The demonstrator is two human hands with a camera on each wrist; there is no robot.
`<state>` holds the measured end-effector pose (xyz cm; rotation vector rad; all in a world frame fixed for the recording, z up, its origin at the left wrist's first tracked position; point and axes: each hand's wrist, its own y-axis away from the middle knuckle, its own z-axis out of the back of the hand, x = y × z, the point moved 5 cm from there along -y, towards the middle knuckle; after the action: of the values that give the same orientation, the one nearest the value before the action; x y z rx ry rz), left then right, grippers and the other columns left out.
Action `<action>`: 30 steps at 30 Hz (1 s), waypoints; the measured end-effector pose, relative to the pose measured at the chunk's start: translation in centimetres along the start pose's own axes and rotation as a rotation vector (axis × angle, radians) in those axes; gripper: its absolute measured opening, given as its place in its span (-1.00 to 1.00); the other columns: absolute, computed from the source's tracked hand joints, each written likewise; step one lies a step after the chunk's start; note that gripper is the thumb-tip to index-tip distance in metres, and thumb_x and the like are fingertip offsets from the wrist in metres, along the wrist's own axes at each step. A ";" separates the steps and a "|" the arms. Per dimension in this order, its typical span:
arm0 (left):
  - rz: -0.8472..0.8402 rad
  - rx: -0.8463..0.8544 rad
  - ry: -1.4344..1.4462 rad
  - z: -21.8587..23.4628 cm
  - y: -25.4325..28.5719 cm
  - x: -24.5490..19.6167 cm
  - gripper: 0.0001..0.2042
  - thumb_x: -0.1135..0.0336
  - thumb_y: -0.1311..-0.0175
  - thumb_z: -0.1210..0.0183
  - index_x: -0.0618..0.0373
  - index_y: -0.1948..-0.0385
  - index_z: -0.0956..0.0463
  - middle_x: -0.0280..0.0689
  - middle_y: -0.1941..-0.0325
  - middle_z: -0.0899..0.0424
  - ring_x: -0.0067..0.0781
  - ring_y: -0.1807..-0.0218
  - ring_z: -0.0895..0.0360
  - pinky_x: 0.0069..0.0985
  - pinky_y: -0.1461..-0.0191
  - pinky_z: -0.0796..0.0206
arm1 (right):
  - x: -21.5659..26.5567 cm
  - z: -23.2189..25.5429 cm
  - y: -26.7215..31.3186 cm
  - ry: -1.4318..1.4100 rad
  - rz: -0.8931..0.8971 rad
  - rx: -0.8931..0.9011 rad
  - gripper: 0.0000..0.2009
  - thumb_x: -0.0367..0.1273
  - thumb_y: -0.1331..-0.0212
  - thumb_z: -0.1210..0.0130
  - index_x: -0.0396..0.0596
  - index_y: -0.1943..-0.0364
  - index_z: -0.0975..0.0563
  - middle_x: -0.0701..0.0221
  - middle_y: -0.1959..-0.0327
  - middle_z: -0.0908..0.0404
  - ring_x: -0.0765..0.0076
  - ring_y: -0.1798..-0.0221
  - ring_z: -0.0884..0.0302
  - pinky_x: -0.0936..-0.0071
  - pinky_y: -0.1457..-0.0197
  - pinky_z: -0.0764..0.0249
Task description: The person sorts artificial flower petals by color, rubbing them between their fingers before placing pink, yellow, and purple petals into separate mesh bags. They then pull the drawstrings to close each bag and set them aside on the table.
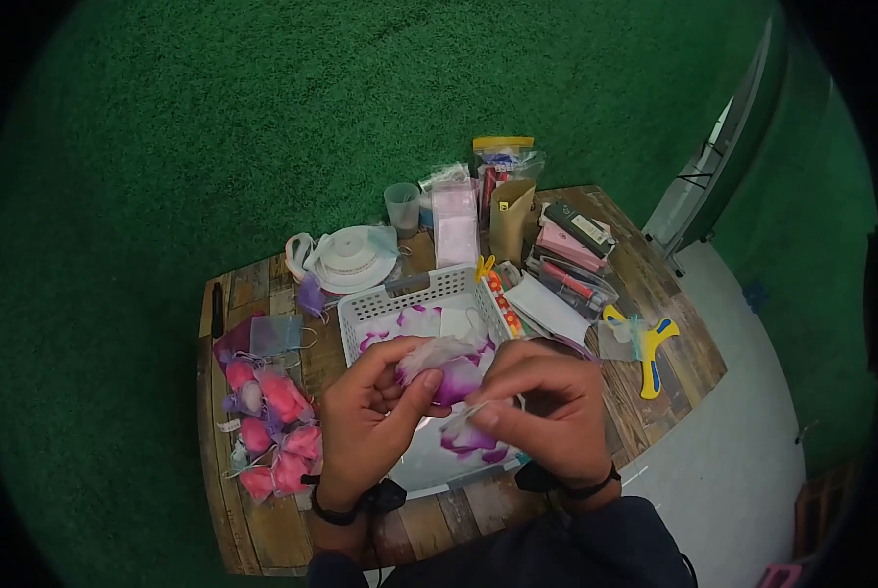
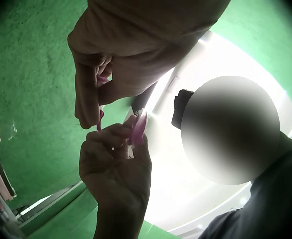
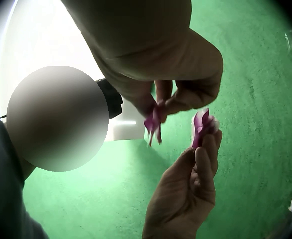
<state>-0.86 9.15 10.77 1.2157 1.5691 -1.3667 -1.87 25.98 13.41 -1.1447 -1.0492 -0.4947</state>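
Note:
Above a white plastic basket (image 1: 359,312), my left hand (image 1: 370,416) pinches a small stack of white-and-purple artificial petals (image 1: 456,380) between thumb and fingers. Close beside it, my right hand (image 1: 557,412) pinches another bunch of similar petals (image 1: 466,438), which hangs below its fingertips. In the right wrist view the right hand's petals (image 3: 155,124) dangle apart from the left hand's petals (image 3: 201,127). More loose purple-edged petals (image 1: 419,316) lie inside the basket, partly covered by my hands.
Small mesh bags of pink petals (image 1: 287,397) lie at the table's left. Behind the basket are a white ribbon roll (image 1: 351,257), a plastic cup (image 1: 402,208) and packaged goods (image 1: 456,225). A yellow-and-blue tool (image 1: 658,358) rests at the right, near a pink box (image 1: 568,245).

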 end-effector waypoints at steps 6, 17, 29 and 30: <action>-0.124 0.023 -0.171 0.4 0.2 0.0 -0.72 0.59 -0.34 -0.13 0.38 -0.06 -0.43 -0.12 0.10 -0.67 -0.46 0.11 -0.65 -0.51 0.11 -0.61 | -1.5 -0.9 -0.1 0.221 -0.033 -0.183 -0.85 -0.47 -0.06 -0.36 -0.15 0.27 -0.68 0.46 0.40 -0.61 0.61 0.41 -0.43 0.63 0.42 -0.28; -0.057 -0.001 -0.057 0.0 0.2 0.1 -0.73 0.57 -0.34 -0.14 0.39 -0.05 -0.44 -0.13 0.11 -0.68 -0.52 0.13 -0.63 -0.55 0.11 -0.59 | -2.6 -0.1 0.0 0.399 0.053 -0.310 -0.85 -0.45 -0.01 -0.39 -0.14 0.37 -0.62 0.48 0.44 -0.54 0.59 0.40 -0.39 0.61 0.40 -0.24; -0.073 -0.062 -0.072 1.1 -0.3 0.5 -0.78 0.45 -0.38 -0.15 0.36 0.02 -0.47 -0.20 0.22 -0.71 -0.65 0.27 -0.61 -0.66 0.25 -0.50 | -1.3 -0.7 0.0 0.395 0.096 -0.106 -0.85 -0.43 -0.02 -0.37 -0.12 0.43 -0.57 0.44 0.43 -0.54 0.47 0.34 -0.42 0.55 0.31 -0.27; -0.076 -0.068 -0.044 1.1 -0.4 0.3 -0.78 0.45 -0.39 -0.14 0.37 0.03 -0.47 -0.17 0.23 -0.71 -0.61 0.27 -0.63 -0.63 0.24 -0.53 | -1.1 -0.7 0.0 0.380 0.095 -0.064 -0.85 -0.43 -0.02 -0.36 -0.12 0.43 -0.57 0.43 0.42 -0.53 0.47 0.33 -0.42 0.56 0.30 -0.27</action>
<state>-1.40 8.10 10.36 1.0886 1.6318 -1.3674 -2.11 25.20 12.39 -1.0977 -0.6512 -0.6445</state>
